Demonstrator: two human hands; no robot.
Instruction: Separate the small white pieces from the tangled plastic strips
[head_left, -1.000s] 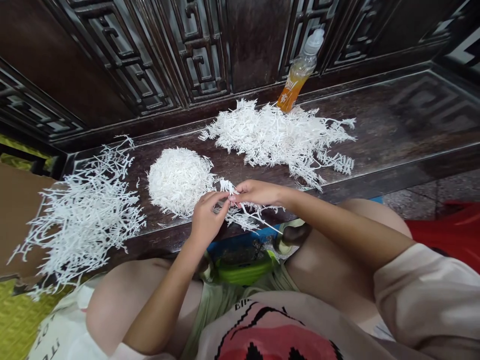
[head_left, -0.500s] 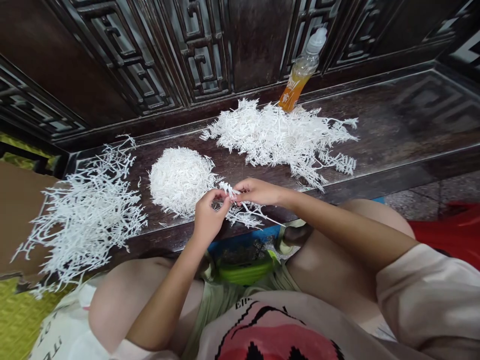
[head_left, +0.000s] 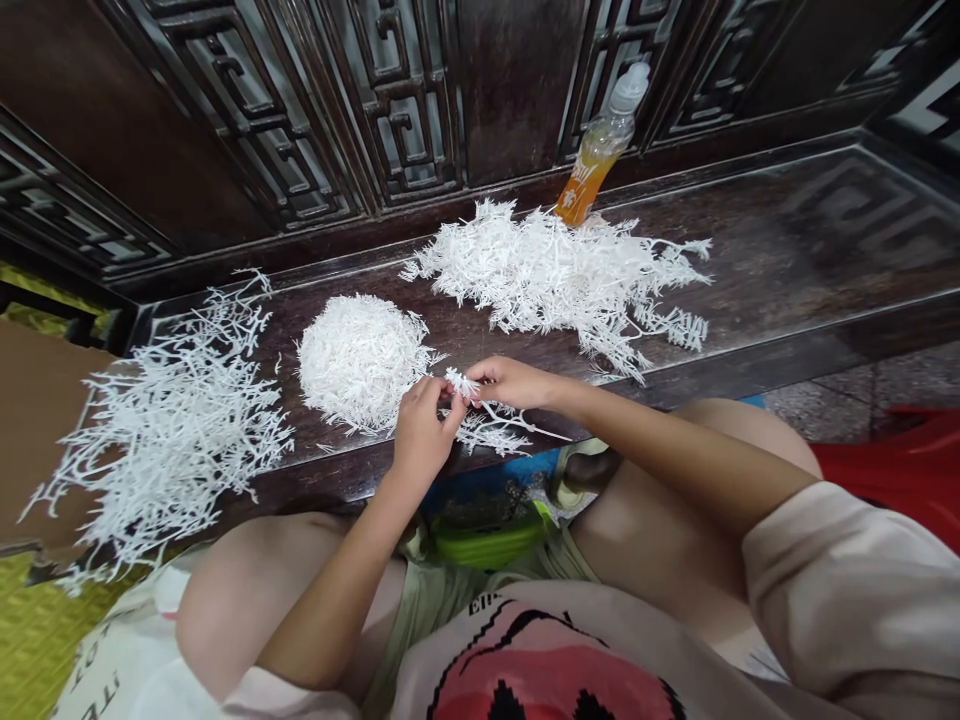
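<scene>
Left hand (head_left: 424,430) and right hand (head_left: 517,383), fingertips closed, pinch white branched sprig (head_left: 463,382): probably light, flexible; grip at stem (head_left: 531,428).

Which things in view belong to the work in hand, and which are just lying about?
Seemingly in use:
white sprig, held in the right hand, with the left hand at it
round white mound
far white pile
spread of white stems

Seemingly just lying about:
bottle of orange drink, standing at the far pile's back edge
red item, right
</scene>
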